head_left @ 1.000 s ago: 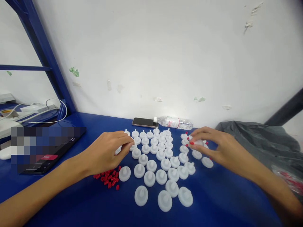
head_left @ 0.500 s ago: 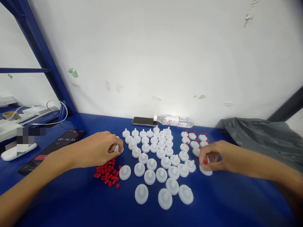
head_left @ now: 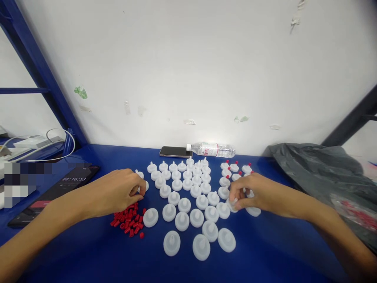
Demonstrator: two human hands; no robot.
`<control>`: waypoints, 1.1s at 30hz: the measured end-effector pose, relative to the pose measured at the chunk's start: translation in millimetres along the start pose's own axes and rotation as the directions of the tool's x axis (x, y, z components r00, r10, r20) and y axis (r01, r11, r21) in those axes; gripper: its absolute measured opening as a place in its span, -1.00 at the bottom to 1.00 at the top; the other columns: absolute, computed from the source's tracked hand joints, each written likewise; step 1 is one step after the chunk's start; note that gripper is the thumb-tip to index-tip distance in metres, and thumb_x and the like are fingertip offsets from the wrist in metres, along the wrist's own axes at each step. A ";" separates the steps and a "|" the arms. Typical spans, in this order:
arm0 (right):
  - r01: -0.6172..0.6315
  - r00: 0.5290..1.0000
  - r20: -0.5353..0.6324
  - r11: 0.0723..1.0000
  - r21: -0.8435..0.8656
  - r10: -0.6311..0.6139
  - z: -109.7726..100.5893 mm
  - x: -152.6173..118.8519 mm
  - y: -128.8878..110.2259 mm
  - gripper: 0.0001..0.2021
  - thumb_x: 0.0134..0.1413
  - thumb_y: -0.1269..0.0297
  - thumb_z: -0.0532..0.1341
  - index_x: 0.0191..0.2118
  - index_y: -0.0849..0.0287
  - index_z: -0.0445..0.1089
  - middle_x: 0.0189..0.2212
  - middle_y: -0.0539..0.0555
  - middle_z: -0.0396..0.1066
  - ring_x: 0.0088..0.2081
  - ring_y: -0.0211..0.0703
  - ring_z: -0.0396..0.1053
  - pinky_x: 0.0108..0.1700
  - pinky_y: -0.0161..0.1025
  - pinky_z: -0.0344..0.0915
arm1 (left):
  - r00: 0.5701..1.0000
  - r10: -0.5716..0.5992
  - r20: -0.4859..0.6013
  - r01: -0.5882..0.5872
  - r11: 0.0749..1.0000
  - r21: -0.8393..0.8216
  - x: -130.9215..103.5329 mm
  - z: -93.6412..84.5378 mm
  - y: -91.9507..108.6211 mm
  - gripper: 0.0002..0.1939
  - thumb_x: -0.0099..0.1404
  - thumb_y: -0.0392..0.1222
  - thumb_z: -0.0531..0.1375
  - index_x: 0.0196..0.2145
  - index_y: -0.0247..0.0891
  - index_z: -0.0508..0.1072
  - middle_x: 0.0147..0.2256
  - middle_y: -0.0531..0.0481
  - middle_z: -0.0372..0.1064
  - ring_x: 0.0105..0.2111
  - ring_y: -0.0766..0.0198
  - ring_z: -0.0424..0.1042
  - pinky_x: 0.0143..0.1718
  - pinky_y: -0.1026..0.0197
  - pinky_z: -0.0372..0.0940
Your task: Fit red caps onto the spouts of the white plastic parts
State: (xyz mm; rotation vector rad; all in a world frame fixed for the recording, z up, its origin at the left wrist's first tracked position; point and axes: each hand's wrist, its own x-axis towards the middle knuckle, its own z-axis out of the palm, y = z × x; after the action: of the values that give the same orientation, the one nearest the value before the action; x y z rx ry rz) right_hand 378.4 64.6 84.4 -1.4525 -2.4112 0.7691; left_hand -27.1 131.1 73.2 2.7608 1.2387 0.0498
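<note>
Many white round pieces with a central nozzle (head_left: 182, 221) stand on the blue table (head_left: 118, 257). Several at the right carry red caps (head_left: 227, 162) on their nozzles. My left hand (head_left: 125, 190) is over the upper edge of a pile of loose red caps (head_left: 129, 222), its thumb and fingertips pinched together; what they hold, if anything, is too small to make out. My right hand (head_left: 250, 194) has its fingers closed on a white piece (head_left: 233, 205) at the right side of the uncapped group, partly hiding it.
A clear bottle (head_left: 212, 149) and a dark phone (head_left: 176, 152) lie by the wall. Another phone (head_left: 73, 179) showing a timer is at the left, beside white cables. Grey plastic sheeting (head_left: 309, 165) covers the right side, with a bag of red pieces (head_left: 357, 214) on it.
My right hand has moved left from a red-capped piece to an uncapped one, leaving the former behind. My left hand stays near the red pile. The camera view has shifted slightly.
</note>
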 end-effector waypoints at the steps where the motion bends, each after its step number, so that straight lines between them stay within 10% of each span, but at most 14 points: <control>1: 0.001 1.000 -0.008 1.000 -0.016 -0.002 -2.0 -1.0 0.1 -0.80 0.28 0.11 0.34 -0.36 0.01 0.56 -0.36 -0.05 0.61 -0.31 -0.12 0.55 -0.31 -0.24 0.41 | 1.000 0.001 0.000 -0.001 1.000 -0.002 0.1 0.6 0.2 -0.77 0.30 -0.25 0.20 -0.52 -0.09 0.49 -0.62 0.09 0.33 -0.62 0.25 0.26 -0.58 0.22 -0.04; 9: 0.022 0.983 -0.180 1.000 0.009 -0.020 -13.2 -10.2 2.1 -0.74 0.44 -0.02 0.18 -0.12 0.01 0.49 0.07 0.08 0.56 -0.07 -0.05 0.60 -0.19 -0.19 0.56 | 0.999 -0.029 0.028 0.029 1.000 -0.005 -2.5 -5.3 4.1 -0.78 0.38 -0.15 0.18 -0.46 -0.07 0.48 -0.61 0.10 0.33 -0.60 0.23 0.26 -0.56 0.23 -0.04; 19: 0.027 0.979 -0.201 0.998 -0.057 -0.038 -0.4 -1.7 -16.4 -0.79 0.40 -0.03 0.23 -0.07 -0.06 0.50 -0.12 -0.02 0.61 -0.20 -0.12 0.57 -0.20 -0.20 0.49 | 0.999 -0.035 0.035 0.034 0.999 0.012 -0.7 -2.4 9.3 -0.78 0.36 -0.23 0.18 -0.46 -0.09 0.48 -0.59 0.08 0.38 -0.55 0.20 0.34 -0.53 0.23 0.02; 25: 0.158 0.863 -0.438 0.957 -0.243 -0.253 18.5 6.6 -25.1 -0.69 0.39 -0.10 0.24 -0.08 0.03 0.48 -0.26 0.01 0.57 -0.32 -0.16 0.50 -0.34 -0.27 0.39 | 0.995 0.006 -0.102 -0.016 0.996 -0.093 -3.9 -12.0 30.6 -0.81 0.44 -0.06 0.17 -0.29 -0.10 0.54 -0.40 0.06 0.54 -0.44 0.23 0.47 -0.41 0.25 0.23; 33: 0.311 0.746 -0.325 0.735 -0.603 -0.582 49.8 16.9 -47.9 -0.67 0.54 0.01 0.04 -0.08 0.07 0.46 -0.19 0.05 0.52 -0.34 -0.20 0.49 -0.35 -0.25 0.33 | 0.928 0.191 -0.321 -0.278 0.926 -0.253 -1.5 5.3 48.6 -0.88 0.51 -0.14 0.20 -0.16 -0.12 0.56 -0.40 0.16 0.54 -0.50 0.42 0.46 -0.43 0.37 0.29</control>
State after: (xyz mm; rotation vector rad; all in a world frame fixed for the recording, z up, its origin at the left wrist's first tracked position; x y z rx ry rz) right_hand 312.1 45.5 67.3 -0.9153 -2.4581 -0.3757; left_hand 8.3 97.5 73.7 2.6801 0.8500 0.6328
